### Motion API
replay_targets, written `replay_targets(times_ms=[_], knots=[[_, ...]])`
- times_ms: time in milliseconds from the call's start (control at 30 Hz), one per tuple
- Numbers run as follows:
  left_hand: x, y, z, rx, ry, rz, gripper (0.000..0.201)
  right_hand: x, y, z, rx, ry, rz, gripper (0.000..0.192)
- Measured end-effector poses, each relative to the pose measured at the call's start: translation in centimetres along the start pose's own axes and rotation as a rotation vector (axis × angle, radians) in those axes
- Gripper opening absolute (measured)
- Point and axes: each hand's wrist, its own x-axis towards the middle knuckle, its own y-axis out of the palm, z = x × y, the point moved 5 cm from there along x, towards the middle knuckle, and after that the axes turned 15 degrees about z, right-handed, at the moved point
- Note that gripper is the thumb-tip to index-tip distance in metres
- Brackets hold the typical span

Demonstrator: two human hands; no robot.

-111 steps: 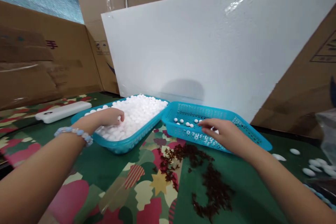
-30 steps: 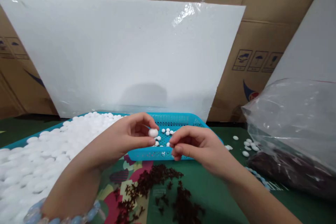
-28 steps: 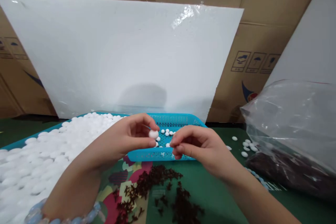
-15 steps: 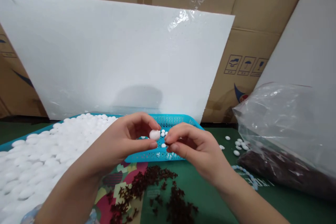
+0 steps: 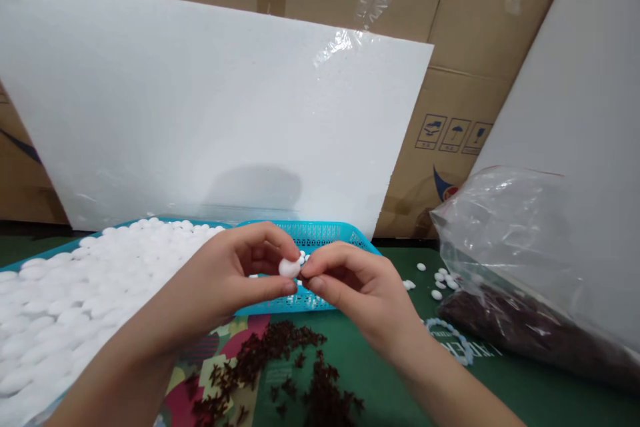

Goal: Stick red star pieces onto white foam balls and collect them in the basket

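White foam board (image 5: pixel 210 107) leans on cardboard boxes (image 5: pixel 465 80); box bears handling pictograms, no readable words. Clear plastic bag (image 5: pixel 530 247) at right, dark contents inside. Blue tray (image 5: pixel 30 260) heaped with white foam balls (image 5: pixel 75 293); second blue mesh tray (image 5: pixel 325 240) nearly bare. Brown star-shaped bits (image 5: pixel 285 373) strewn on green cloth (image 5: pixel 450 387).

Left hand (image 5: pixel 225 280) pinches white ball (image 5: pixel 289 267) between thumb and fingers, above mesh tray. Right hand (image 5: pixel 355 287) fingertips narrowed, touching ball; whether it holds something cannot tell.

Ball probably very light, soft, dents easily: hold gently at sides.
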Motion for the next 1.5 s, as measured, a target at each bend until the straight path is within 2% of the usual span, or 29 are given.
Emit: replay_targets(times_ms=[400,800,1233,1367,1500], knots=[[-0.3,0.2,-0.3,0.044,-0.021,0.026,0.010,-0.1,0.2,0.2,0.035,-0.036,0.036,0.014],[-0.5,0.3,-0.2,0.056,-0.025,0.062,0.009,-0.3,0.3,0.5,-0.098,-0.005,0.026,0.008],[-0.4,0.2,-0.4,0.127,-0.024,0.042,0.009,-0.3,0.1,0.6,-0.149,-0.005,0.023,0.007],[-0.4,0.1,-0.6,0.170,-0.002,0.032,0.008,-0.4,0.1,0.9,-0.203,-0.046,0.027,0.008],[-0.5,0.2,-1.0,0.202,-0.007,0.009,0.008,-0.6,0.2,1.6,-0.365,-0.134,0.020,0.012]])
